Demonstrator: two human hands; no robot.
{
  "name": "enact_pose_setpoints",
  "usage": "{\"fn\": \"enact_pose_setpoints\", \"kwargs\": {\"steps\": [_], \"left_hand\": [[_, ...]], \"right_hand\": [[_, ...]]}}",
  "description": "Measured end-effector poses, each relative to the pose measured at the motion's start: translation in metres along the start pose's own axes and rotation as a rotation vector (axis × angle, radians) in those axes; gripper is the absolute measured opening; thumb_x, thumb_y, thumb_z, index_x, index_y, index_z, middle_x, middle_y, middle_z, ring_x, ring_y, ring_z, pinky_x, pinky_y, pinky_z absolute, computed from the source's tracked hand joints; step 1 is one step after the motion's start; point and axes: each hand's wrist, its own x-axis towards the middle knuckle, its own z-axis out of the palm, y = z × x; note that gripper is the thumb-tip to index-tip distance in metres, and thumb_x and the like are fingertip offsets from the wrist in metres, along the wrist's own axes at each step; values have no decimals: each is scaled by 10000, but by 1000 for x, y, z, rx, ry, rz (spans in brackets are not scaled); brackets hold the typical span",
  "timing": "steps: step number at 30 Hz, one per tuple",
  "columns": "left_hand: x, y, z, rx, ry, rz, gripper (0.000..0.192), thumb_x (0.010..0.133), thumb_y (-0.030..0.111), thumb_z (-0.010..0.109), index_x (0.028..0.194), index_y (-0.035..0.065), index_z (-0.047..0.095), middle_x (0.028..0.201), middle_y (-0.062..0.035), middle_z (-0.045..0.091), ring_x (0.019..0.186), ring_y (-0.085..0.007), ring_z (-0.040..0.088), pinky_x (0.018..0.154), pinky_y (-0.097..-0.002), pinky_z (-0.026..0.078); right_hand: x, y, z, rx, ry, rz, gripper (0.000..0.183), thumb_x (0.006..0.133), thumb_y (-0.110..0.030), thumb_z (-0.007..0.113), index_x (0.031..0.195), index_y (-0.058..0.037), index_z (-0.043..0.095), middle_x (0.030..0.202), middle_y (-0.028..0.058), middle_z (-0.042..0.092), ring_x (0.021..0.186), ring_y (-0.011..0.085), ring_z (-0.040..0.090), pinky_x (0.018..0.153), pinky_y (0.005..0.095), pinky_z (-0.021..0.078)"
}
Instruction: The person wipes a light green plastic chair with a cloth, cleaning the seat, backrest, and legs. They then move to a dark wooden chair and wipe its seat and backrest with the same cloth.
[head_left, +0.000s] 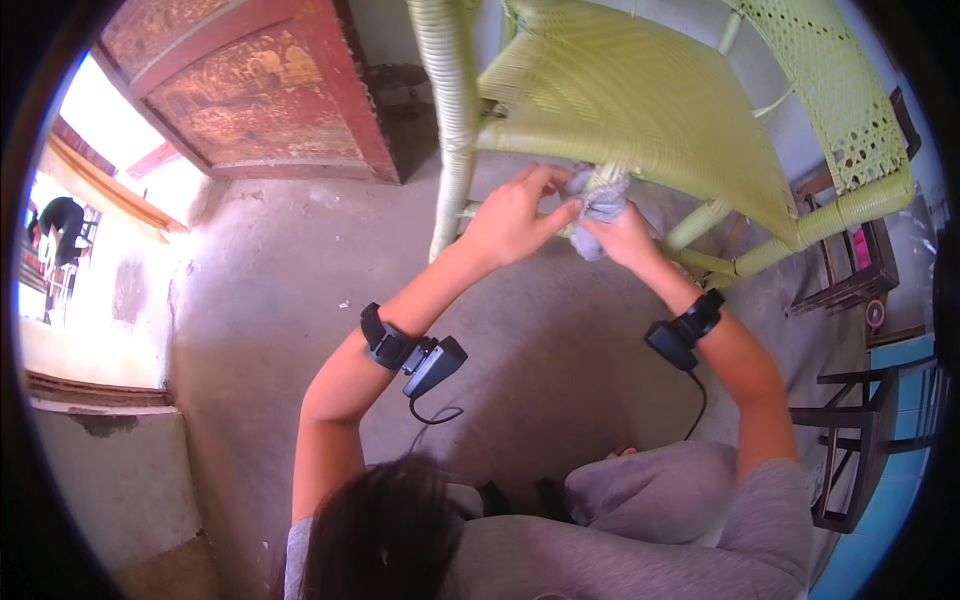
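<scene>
A yellow-green woven wicker chair (622, 97) stands tilted before me, its seat facing up and towards me. Beneath the front edge of the seat, a grey cloth (604, 199) is bunched around a short brace of the frame. My right hand (622, 232) grips this cloth from the right, and part of it hangs below the fingers. From the left, my left hand (517, 214) has its thumb and fingertips on the cloth's other side. The brace is mostly hidden by the cloth and fingers.
A worn red wooden door (262, 90) stands at upper left, beside a bright doorway with a person (64, 225) outside. Dark wooden chairs (862, 450) line the right side. Concrete floor (262, 300) lies below. Strapped devices with cables (435, 367) sit on both my forearms.
</scene>
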Motion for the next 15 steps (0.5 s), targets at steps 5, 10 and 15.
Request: {"fn": "enact_pose_setpoints", "kwargs": {"steps": [5, 10, 15], "left_hand": [[25, 18, 16, -3, -106, -163, 578, 801, 410, 669, 1128, -54, 563, 1027, -201, 629, 900, -273, 629, 831, -363, 488], [37, 14, -1, -200, -307, -210, 435, 858, 272, 670, 1131, -56, 588, 1013, -130, 653, 964, -168, 609, 880, -297, 477], [35, 7, 8, -196, -251, -212, 434, 846, 291, 683, 1100, -53, 607, 969, -110, 659, 902, -147, 607, 839, -292, 482]], "right_hand": [[-20, 10, 20, -399, 16, 30, 392, 829, -188, 624, 1132, 24, 495, 940, 204, 625, 861, 352, 622, 728, 431, 494], [-31, -5, -11, -659, -161, -68, 368, 830, -188, 604, 1116, 19, 500, 983, 203, 629, 903, 353, 622, 776, 438, 500], [-32, -15, -32, -1192, -318, 39, 266, 743, -15, 552, 1009, 6, 540, 986, 173, 647, 947, 286, 627, 874, 399, 460]]}}
